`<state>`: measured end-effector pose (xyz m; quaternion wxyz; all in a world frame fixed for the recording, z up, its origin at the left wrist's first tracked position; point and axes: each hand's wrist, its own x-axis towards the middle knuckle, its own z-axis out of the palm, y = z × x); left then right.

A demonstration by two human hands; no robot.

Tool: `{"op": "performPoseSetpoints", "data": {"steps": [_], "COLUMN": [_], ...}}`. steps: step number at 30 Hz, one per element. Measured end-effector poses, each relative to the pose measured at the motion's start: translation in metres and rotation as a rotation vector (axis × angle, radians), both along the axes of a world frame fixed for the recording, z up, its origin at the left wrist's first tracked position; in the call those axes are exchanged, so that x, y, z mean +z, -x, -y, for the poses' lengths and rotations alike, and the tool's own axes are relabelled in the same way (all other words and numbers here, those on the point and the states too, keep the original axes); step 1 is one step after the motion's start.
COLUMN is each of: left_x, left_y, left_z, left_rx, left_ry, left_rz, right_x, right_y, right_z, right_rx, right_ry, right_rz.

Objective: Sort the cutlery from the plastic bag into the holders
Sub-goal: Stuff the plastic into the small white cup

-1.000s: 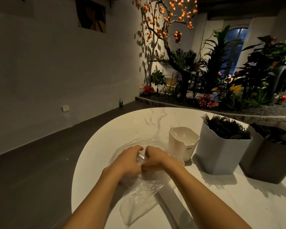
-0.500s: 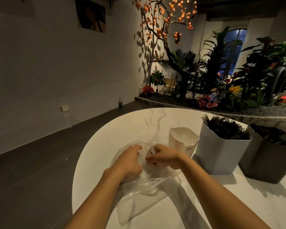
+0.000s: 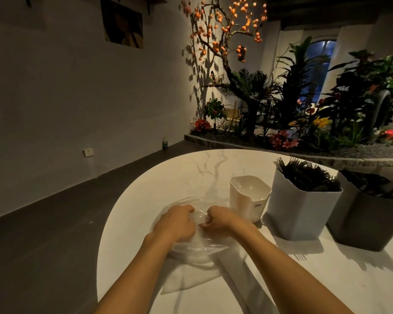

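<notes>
A clear plastic bag (image 3: 192, 262) lies crumpled on the white marble table (image 3: 191, 175). My left hand (image 3: 176, 223) and my right hand (image 3: 220, 219) both press down on it side by side, fingers curled into the film. No cutlery shows inside the bag. To the right stand three holders: a small white one (image 3: 247, 200) that looks empty, a light grey one (image 3: 297, 214) packed with black forks (image 3: 304, 173), and a dark grey one (image 3: 368, 223) with dark cutlery inside.
The table's rounded edge runs close to the left of the bag, with dark floor (image 3: 55, 234) beyond it. A planter bed with plants and flowers (image 3: 304, 123) lies behind the table. Bare tabletop stretches in front of the holders.
My hands parted slightly while tugging the bag, then came back together and pressed down on it. The bag's loose tail has shifted a little on the table.
</notes>
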<state>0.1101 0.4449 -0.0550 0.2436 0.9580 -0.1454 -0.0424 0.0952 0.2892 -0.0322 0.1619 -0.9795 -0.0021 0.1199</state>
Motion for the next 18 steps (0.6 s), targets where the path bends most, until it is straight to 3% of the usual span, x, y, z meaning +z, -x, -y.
{"op": "performPoseSetpoints", "data": {"steps": [7, 12, 18], "left_x": [-0.003, -0.003, -0.003], "left_y": [-0.005, -0.006, -0.001], "left_z": [-0.002, -0.003, -0.004], "left_rx": [-0.041, -0.039, -0.001], "left_ry": [-0.017, 0.015, 0.085], "left_rz": [0.022, 0.028, 0.071], "right_x": [-0.015, -0.014, -0.016], "right_y": [-0.002, -0.004, -0.004], "right_z": [0.011, 0.017, 0.008], "right_rx": [0.003, 0.045, 0.001], "right_ry": [-0.131, -0.277, -0.175], "right_rz": [0.164, 0.158, 0.178]}}
